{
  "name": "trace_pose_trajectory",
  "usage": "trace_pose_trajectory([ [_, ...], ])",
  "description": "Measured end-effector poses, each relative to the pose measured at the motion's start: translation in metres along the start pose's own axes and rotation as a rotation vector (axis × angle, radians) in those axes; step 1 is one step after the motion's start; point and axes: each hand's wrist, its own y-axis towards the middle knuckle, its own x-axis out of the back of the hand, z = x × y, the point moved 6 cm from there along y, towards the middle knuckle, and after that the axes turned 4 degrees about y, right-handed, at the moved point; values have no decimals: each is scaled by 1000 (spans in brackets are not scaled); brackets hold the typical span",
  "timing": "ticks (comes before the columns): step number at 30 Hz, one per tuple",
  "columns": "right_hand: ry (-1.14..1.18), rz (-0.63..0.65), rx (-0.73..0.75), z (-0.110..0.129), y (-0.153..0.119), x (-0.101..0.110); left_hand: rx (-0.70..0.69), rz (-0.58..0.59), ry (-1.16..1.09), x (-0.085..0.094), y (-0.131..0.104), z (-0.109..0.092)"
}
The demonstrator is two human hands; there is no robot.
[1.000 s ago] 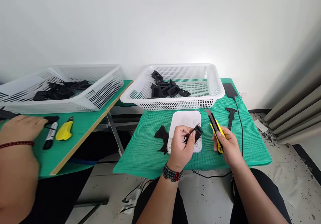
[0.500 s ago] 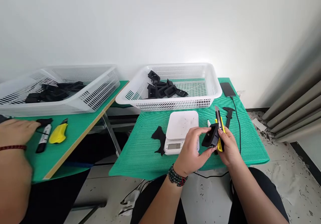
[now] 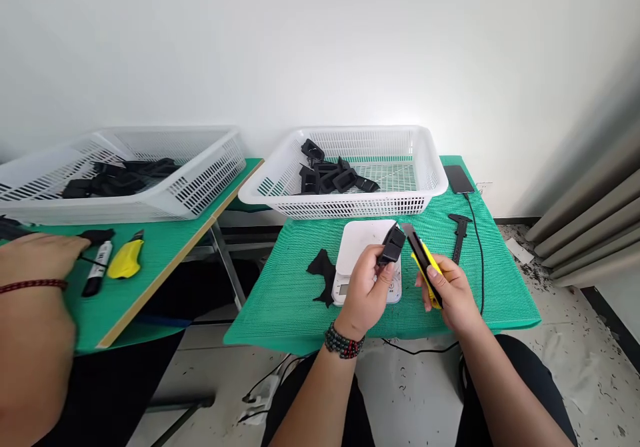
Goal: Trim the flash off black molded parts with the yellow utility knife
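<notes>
My left hand (image 3: pixel 367 293) is closed round a small black plastic part (image 3: pixel 393 245) with a rectangular recess, held up over the white digital scale (image 3: pixel 351 250). In my right hand (image 3: pixel 450 293) is a yellow utility knife (image 3: pixel 425 263), its blade out and angled up toward the black part. A small gap separates the blade from the part. Left of the scale lies a flat, irregular black scrap (image 3: pixel 323 277). My left hand covers part of the scale and its display.
A white basket (image 3: pixel 345 205) with several black parts stands behind the scale. Black calipers (image 3: pixel 459 233) and a cabled phone (image 3: pixel 459 179) lie at right. On the left table are another basket (image 3: pixel 165 212), a marker (image 3: pixel 97 269), a yellow cutter (image 3: pixel 127 257) and a co-worker's hand (image 3: pixel 40 260).
My left hand has moved left with the black part and turned it, and the knife is now apart from it. The knife tilts further left. The view has shifted slightly.
</notes>
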Motion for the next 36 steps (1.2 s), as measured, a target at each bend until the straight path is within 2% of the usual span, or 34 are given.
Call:
trace_pose_trajectory([
  [3,-123,137,-45,-2,-3,-6,-2,-16,33,9,3,3],
  [5,-181,163,-53,-3,-3,-7,-11,-9,56,11,3,1],
  [7,-231,79,-22,-1,0,0,-32,-4,70,11,1,-5],
  [11,-276,-233,81,9,8,26,-142,53,79,6,-7,-23],
  [15,-39,-308,73,11,11,34,-188,123,107,-1,-9,-28],
  [18,37,-285,49,10,7,28,-178,139,110,-3,-7,-24],
  [26,8,-29,2,-5,0,0,-184,31,105,-2,-6,-21],
  [29,-3,-13,-44,-11,0,-3,-176,43,105,-4,-7,-19],
  [33,-8,-35,-38,-8,1,-1,-191,126,144,-11,-7,-21],
  [36,-25,-39,-33,-5,0,0,-230,90,182,-8,-7,-23],
])
